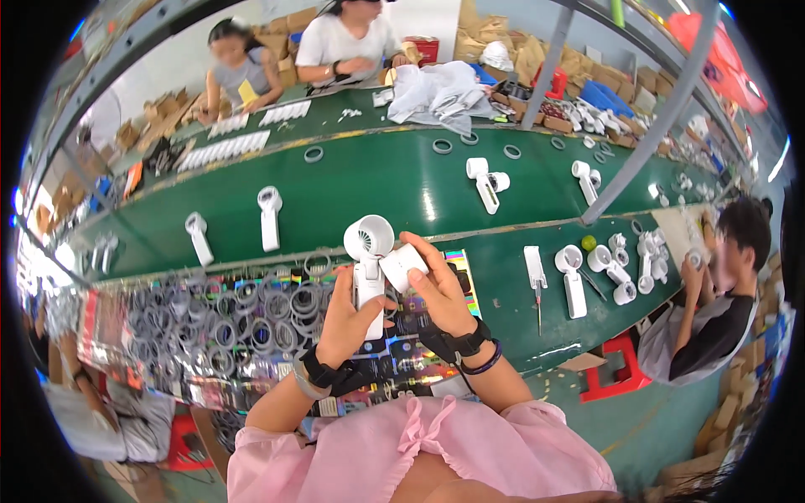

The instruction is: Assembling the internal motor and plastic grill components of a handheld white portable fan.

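Near the middle, my left hand (340, 323) is closed around the handle of a white handheld fan (366, 238), which stands roughly upright with its round, slatted head at the top. My right hand (440, 293) pinches a white cylindrical part (403, 267) close beside the fan's head. Something thin and reddish shows between the two pieces, but I cannot make out whether it joins them. Below and to the left of my hands, many grey rings (262, 334) lie spread over shiny printed sheets (176, 381).
A green conveyor belt (360, 180) crosses ahead, carrying several white fans (268, 218) and grey rings. To the right, a screwdriver (538, 310), another fan (573, 289) and a green ball (589, 242) lie on the table. A grey metal post (650, 126) slants over the belt. Other people sit nearby.
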### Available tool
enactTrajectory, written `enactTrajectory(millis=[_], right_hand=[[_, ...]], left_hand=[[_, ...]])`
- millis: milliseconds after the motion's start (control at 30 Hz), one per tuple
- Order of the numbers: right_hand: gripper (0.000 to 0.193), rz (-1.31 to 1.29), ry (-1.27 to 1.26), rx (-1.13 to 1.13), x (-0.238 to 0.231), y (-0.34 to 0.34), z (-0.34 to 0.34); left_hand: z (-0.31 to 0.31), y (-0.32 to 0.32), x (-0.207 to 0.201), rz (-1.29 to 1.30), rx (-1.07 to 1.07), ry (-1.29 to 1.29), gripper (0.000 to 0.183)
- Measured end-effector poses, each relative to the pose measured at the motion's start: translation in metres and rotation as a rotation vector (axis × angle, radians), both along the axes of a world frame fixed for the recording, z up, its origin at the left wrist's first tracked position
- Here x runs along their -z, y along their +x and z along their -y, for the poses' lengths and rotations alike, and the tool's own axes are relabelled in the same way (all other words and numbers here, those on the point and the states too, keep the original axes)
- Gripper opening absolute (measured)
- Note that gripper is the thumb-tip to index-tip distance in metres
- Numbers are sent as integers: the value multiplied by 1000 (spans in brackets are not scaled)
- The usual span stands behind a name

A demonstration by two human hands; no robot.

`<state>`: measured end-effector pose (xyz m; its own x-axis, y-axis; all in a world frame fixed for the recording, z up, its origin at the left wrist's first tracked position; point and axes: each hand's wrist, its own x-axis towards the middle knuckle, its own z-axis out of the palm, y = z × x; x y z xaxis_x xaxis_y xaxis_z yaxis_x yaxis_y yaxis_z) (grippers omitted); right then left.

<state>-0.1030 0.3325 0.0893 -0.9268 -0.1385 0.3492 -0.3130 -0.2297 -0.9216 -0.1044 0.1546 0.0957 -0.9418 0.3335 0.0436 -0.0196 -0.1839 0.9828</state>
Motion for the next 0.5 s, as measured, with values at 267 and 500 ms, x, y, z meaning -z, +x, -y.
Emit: enactTrajectory(millis=[267,500], right_hand=[[77,-316,311,129,-8,22,32],[57,-551,652,215,-49,35,38]], left_hand=[[11,48,8,-164,-220,6,67],[27,58,17,-356,-262,-263,77]])
